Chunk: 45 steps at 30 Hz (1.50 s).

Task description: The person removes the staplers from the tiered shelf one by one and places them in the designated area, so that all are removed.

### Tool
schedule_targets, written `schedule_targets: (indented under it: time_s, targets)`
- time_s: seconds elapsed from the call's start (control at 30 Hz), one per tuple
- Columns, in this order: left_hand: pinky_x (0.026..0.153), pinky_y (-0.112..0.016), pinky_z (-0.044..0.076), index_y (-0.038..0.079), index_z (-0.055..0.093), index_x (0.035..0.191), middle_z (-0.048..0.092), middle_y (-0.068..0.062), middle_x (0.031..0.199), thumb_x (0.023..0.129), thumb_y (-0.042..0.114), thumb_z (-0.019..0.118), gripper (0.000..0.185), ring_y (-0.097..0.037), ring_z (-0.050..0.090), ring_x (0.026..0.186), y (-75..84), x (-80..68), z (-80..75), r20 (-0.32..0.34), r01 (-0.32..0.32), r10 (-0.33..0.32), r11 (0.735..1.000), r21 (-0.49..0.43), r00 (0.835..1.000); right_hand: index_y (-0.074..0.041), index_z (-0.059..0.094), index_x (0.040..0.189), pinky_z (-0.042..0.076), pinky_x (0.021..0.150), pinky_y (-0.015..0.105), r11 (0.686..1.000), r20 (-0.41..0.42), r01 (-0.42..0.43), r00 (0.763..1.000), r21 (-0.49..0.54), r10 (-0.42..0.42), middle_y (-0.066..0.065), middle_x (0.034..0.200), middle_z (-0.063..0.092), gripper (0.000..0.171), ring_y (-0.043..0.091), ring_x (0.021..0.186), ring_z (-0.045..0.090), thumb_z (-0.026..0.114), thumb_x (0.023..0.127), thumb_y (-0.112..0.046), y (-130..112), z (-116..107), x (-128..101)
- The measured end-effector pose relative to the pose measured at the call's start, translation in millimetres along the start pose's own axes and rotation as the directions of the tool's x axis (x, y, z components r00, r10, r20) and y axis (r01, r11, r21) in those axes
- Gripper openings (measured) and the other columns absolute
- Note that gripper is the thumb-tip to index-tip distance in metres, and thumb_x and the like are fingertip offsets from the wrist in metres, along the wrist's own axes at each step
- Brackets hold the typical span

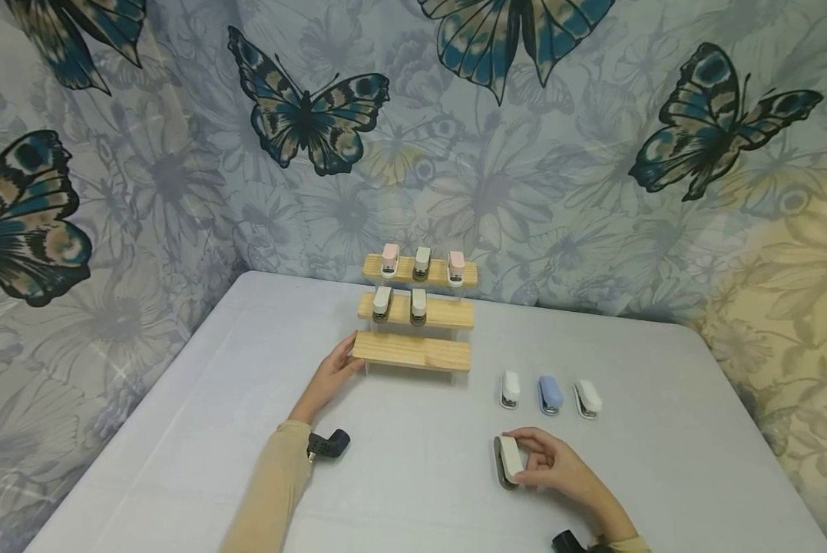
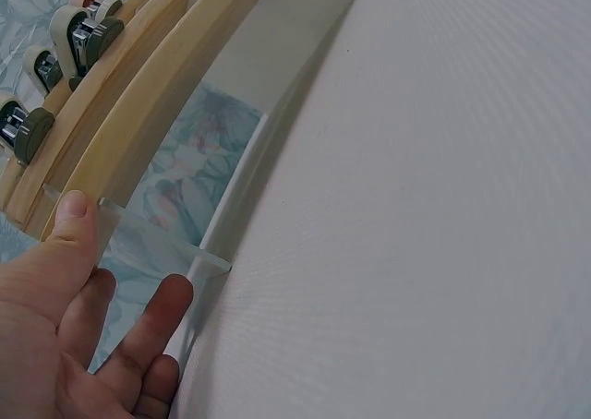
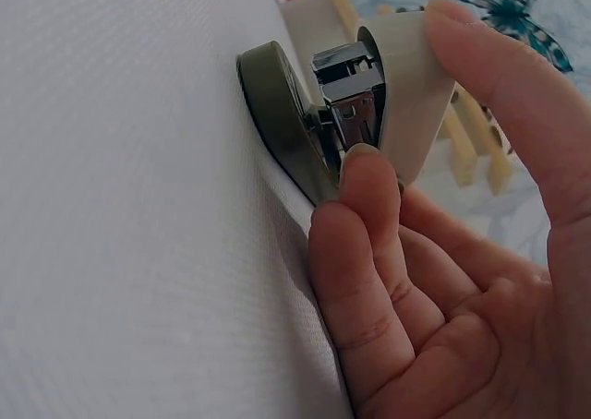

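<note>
free: table [image 1: 199, 430] front-left, centre | blocked: wooden rack [image 1: 413, 349] at back; three staplers [image 1: 548, 395] right of it

Spare staplers and butterfly backdrop

Three staplers lay in a row on the pale worktop [image 1: 178, 430]: a white stapler [image 1: 510, 389], a blue stapler [image 1: 549, 395] and another white one [image 1: 587, 399]. A butterfly-print cloth [image 1: 524, 153] hung behind the worktop.

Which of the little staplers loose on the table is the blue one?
The middle stapler of the row of three right of the wooden rack. Its two neighbours are white, like the one the right hand holds.
</note>
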State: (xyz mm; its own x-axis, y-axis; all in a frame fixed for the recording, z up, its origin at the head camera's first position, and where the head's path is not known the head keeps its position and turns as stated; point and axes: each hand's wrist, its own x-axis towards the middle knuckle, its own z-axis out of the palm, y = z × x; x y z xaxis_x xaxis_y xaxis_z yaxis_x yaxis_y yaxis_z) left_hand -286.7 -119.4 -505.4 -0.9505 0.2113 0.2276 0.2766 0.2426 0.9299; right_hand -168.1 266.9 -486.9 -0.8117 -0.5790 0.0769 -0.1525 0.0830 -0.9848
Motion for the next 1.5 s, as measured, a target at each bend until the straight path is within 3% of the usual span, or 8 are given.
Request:
schedule_targets:
  time_s: [0.17,0.27,0.7,0.9,1.3,1.5]
  targets:
    - [0.078,-0.028,0.036,0.016,0.022,0.126,0.021,-0.004,0.126,0.077,0.03,0.049,0.058,-0.02,0.041,0.097,0.2,-0.6,0.0,0.002,-0.01,0.01,1.0,-0.004,1.0,0.007,0.033,0.112,0.039,0.039,0.027,1.0,-0.012,-0.008,1.0,-0.025,0.008,0.014,0.062,0.049,0.054,0.007,0.049,0.043,0.061,0.066,0.003,-1.7,-0.7,0.3]
    - [0.077,-0.028,0.036,0.015,0.021,0.126,0.021,-0.005,0.126,0.077,0.03,0.049,0.058,-0.02,0.042,0.096,-0.9,-1.0,-0.1,0.009,-0.015,0.015,1.0,0.001,1.0,0.008,0.034,0.112,0.039,0.038,0.028,1.0,-0.009,-0.012,1.0,-0.021,0.012,0.011,0.059,0.048,0.054,0.007,0.048,0.043,0.061,0.065,0.003,-4.3,-0.3,0.3]
    - [0.077,-0.029,0.037,0.018,0.019,0.126,0.021,-0.006,0.126,0.078,0.029,0.048,0.058,-0.019,0.043,0.096,-4.9,-2.5,-0.1,0.023,-0.016,0.017,0.999,-0.032,1.0,0.013,0.031,0.111,0.038,0.039,0.027,1.0,0.012,-0.007,1.0,-0.012,0.007,0.013,0.06,0.048,0.053,0.007,0.049,0.042,0.058,0.067,0.005,-24.1,7.3,1.9]
    - [0.075,-0.03,0.038,0.013,0.019,0.126,0.021,-0.007,0.126,0.078,0.028,0.048,0.058,-0.02,0.044,0.094,-4.0,-1.6,-0.6,0.022,-0.032,0.033,0.999,-0.033,0.999,0.01,0.033,0.112,0.038,0.039,0.026,0.998,-0.014,-0.039,0.999,-0.055,0.038,0.013,0.059,0.047,0.053,0.007,0.048,0.042,0.06,0.067,0.002,-23.6,6.1,1.8]
    - [0.077,-0.028,0.037,0.018,0.018,0.127,0.02,0.0,0.127,0.078,0.032,0.047,0.059,-0.017,0.042,0.097,-0.8,-0.8,-2.5,0.034,0.016,-0.016,1.0,-0.008,0.999,-0.002,0.034,0.118,0.039,0.037,0.025,0.983,-0.043,-0.095,0.995,-0.159,0.089,0.009,0.052,0.048,0.06,0.007,0.043,0.042,0.063,0.066,-0.009,-15.4,1.3,-0.4]
    - [0.077,-0.028,0.037,0.016,0.018,0.127,0.02,-0.002,0.127,0.078,0.028,0.048,0.058,-0.017,0.042,0.097,1.3,-0.3,-3.0,0.047,0.028,-0.027,0.999,-0.036,0.999,0.004,0.031,0.117,0.038,0.037,0.028,0.985,-0.041,-0.084,0.996,-0.153,0.079,0.012,0.048,0.046,0.058,0.014,0.04,0.041,0.061,0.068,-0.005,-39.7,7.8,0.9]
